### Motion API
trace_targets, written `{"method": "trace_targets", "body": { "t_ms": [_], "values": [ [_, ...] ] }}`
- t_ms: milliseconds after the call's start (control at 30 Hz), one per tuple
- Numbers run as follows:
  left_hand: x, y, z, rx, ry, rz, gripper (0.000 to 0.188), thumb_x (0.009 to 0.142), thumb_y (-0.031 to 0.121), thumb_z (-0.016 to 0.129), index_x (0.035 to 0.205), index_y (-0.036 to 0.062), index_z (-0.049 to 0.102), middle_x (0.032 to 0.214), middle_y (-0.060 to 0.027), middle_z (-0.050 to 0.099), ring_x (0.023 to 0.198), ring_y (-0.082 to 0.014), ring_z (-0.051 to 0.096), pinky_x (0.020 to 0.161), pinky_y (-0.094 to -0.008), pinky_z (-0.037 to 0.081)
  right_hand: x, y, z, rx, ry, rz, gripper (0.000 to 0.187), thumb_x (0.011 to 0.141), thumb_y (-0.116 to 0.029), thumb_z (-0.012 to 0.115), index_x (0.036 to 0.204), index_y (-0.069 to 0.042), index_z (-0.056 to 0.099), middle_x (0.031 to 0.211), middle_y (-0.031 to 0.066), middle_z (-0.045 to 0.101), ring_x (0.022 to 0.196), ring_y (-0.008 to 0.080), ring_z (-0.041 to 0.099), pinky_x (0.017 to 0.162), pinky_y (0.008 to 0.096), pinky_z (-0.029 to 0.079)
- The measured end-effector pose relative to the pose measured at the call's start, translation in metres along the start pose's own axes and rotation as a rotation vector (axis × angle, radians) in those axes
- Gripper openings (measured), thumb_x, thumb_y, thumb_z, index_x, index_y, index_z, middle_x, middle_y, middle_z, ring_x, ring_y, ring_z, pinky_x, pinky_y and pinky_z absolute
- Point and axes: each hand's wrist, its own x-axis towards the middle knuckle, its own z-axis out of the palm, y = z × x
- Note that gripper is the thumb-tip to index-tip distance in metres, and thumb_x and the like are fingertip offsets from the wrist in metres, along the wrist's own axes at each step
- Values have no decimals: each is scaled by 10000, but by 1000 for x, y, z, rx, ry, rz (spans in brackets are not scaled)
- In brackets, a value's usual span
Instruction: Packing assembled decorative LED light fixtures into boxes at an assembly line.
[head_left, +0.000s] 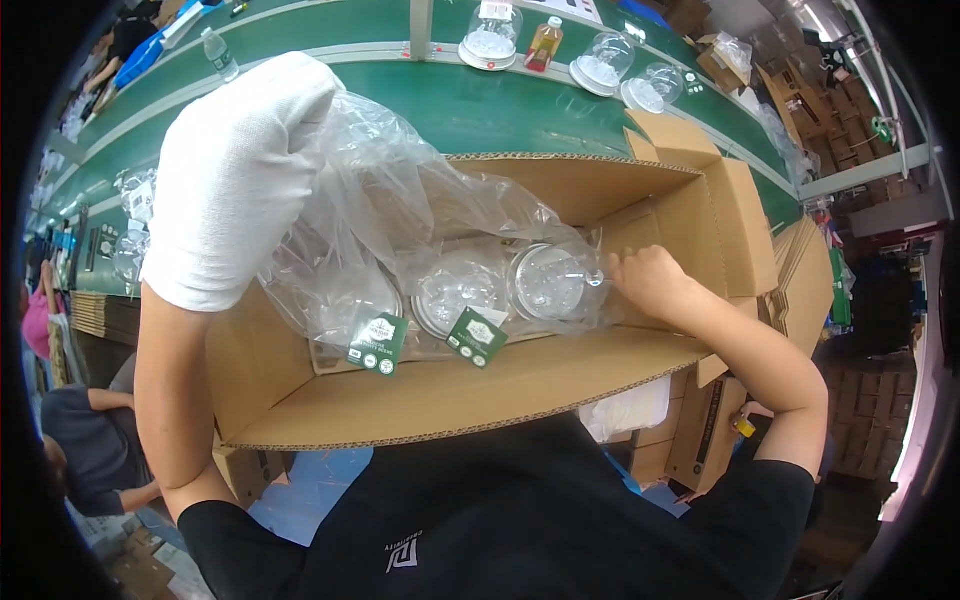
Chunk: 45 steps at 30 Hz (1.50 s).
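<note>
A long open cardboard box point(520, 372) lies across in front of me. Inside it are three clear dome covers with white round bases point(549, 283), lying in a row in a clear plastic bag point(385, 185). Green cards point(377, 343) show beside the left and middle domes. My left hand point(240, 165), in a white glove, is closed on the bag's gathered film above the box's far left side. My bare right hand point(648, 280) reaches over the right part of the box, its fingers curled at the bag's right edge beside the right dome; the fingertips are partly hidden.
Beyond the box runs a green worktable point(480, 100) with a metal rail. On it stand more glass domes point(490, 35), a bottle of reddish drink point(543, 45) and a water bottle point(220, 55). Flattened cartons point(800, 270) lean at the right. Another person point(95, 440) is at the left.
</note>
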Motion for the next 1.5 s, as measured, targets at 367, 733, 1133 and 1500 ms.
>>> {"method": "trace_targets", "body": {
  "t_ms": [367, 733, 1133, 1500],
  "values": [
    [-2, 4, -5, 43, -56, 32, 127, 817, -4, 633, 933, 46, 617, 908, -160, 620, 828, -398, 615, 709, -393, 514, -18, -14, -55, 367, -172, -196, 361, 910, -196, 661, 1187, 23, 585, 1027, 178, 689, 1064, 299, 691, 846, 445, 551],
    [0, 6, 1, 62, -85, 55, 100, 837, 12, 634, 922, 54, 604, 894, -156, 604, 820, -399, 610, 693, -397, 511, -19, 66, -73, 911, 79, -110, 213, 903, -247, 722, 932, -37, 697, 837, 143, 724, 807, 335, 697, 752, 427, 541],
    [21, 34, 5, -81, -46, 100, 128, 838, 9, 700, 838, -13, 574, 842, -133, 603, 675, -309, 530, 637, -307, 467, 22, 0, -134, 955, 902, -157, 683, 752, -332, 873, 1263, -45, 522, 1233, 154, 615, 1133, 358, 617, 949, 437, 517],
    [-22, -8, -49, 228, -209, 349, 104, 714, 88, 670, 810, 92, 631, 966, -35, 712, 660, -247, 650, 572, -364, 501, -20, 33, -123, 1067, 777, -85, 307, 811, -11, 689, 992, -45, 444, 781, 144, 578, 719, 368, 605, 653, 441, 489]
  ]
}}
